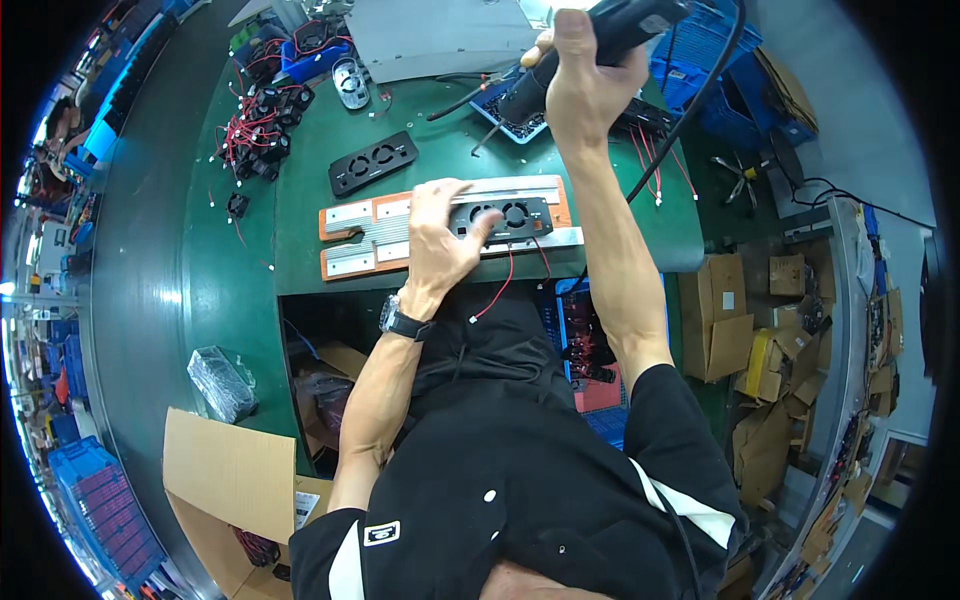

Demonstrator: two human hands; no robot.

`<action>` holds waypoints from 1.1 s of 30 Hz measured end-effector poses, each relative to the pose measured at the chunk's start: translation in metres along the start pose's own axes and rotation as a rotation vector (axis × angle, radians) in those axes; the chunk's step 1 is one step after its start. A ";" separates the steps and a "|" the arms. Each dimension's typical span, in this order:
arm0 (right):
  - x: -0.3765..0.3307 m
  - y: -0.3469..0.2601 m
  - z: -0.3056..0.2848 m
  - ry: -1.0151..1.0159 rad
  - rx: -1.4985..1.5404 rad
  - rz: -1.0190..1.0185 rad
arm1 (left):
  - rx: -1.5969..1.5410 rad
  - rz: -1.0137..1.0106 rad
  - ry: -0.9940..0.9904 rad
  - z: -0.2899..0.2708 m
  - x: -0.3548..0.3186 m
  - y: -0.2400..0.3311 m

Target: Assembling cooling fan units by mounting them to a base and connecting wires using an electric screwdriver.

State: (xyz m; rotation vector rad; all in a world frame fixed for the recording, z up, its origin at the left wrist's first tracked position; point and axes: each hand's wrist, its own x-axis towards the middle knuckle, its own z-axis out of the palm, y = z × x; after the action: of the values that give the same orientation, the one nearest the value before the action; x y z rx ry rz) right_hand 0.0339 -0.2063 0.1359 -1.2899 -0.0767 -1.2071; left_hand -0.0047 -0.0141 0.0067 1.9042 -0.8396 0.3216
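Note:
My left hand (438,240) holds a black panel with two round fans (515,216) down on a wood-and-metal fixture (380,255). Its thumb lies across the panel's face, and the fingertips are partly out of sight at the far edge. Two red wires with small white plugs (473,319) hang off the near side of the panel. Up at the right, my right hand (585,95) grips a black electric screwdriver (625,25). The screwdriver's thin bit points down and left beside a blue tray of small screws (525,138), which the tool partly covers.
Another black two-fan panel (373,164) lies beyond the fixture. Loose fans with red wires (262,130) are heaped at the far left of the green bench (310,215). A black cable (700,105) runs down past my right forearm. An open cardboard box (230,470) stands lower left.

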 end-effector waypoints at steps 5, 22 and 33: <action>-0.006 -0.033 -0.005 -0.078 0.335 -0.089 | -0.142 -0.086 0.182 0.008 0.013 0.006; -0.035 -0.043 -0.009 -0.200 0.207 -0.100 | 0.236 0.102 0.036 -0.011 0.002 0.011; -0.038 -0.024 -0.036 -0.133 0.107 -0.024 | 0.196 0.116 -0.336 -0.011 0.010 0.002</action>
State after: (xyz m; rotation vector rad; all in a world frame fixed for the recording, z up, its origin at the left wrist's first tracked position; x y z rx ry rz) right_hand -0.0200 -0.2042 0.1151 -1.2771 -0.2510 -1.1220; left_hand 0.0025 -0.0093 0.0189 2.1315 -1.1809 0.1588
